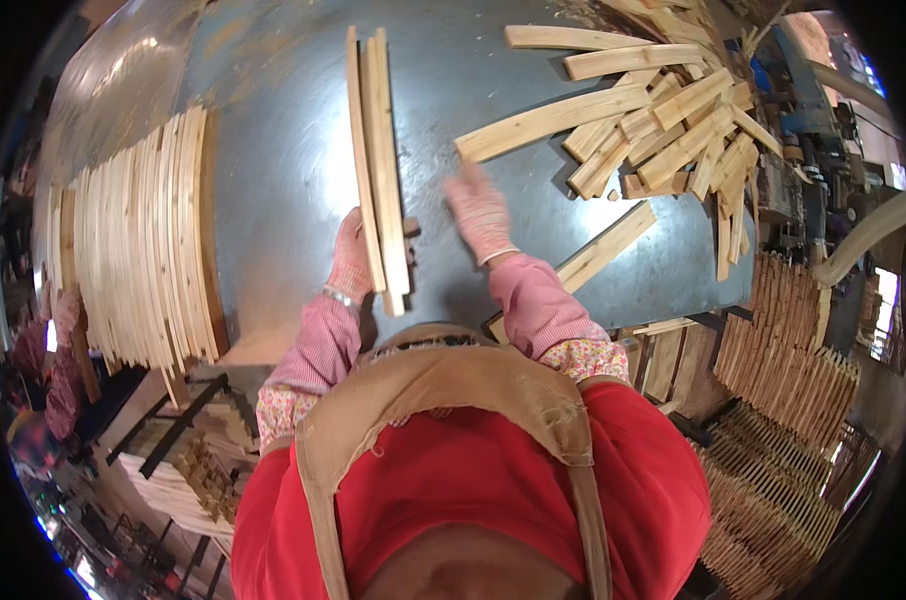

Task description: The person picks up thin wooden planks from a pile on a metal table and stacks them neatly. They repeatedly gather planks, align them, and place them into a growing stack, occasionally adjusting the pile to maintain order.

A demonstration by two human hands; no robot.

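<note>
My left hand (349, 262), in a pale pink knitted glove, is closed around a small bundle of long wooden strips (381, 150) standing lengthwise away from me on the metal table. A short dark piece (411, 227) shows beside the bundle, partly hidden. My right hand (481, 212), in a matching glove and slightly blurred, has its fingers stretched toward the near end of a slightly curved wooden strip (553, 120). Whether the fingertips touch that strip I cannot tell. Another wooden strip (605, 246) lies slantwise to the right of my right forearm.
A loose heap of wooden pieces (688, 125) covers the table's far right. At left, many strips stand in an even row (143, 240). A co-worker's gloved hand (68, 312) is at the far left. Stacked wood (783, 360) stands at lower right, beyond the metal table (273, 130).
</note>
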